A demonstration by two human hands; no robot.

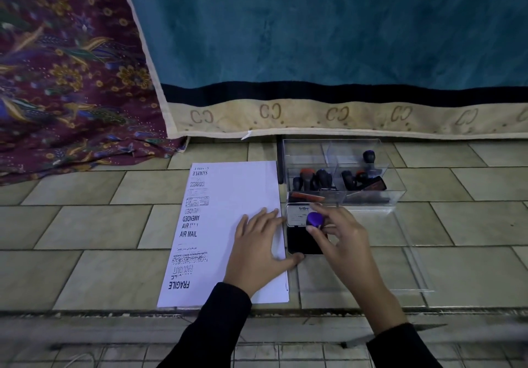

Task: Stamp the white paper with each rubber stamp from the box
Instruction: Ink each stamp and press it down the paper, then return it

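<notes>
Floor [100, 224] | right fingers [335, 217] pinch purple stamp [314, 219] over inkpad [303, 243] | left hand [260, 241] flat on paper [228, 190]

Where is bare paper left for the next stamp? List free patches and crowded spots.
Free: the white paper's right strip, between the printed column and the clear box, beyond the left hand. Crowded: the left edge, full of imprints; the near right corner, under that hand. Right hand grips a stamp.
</notes>
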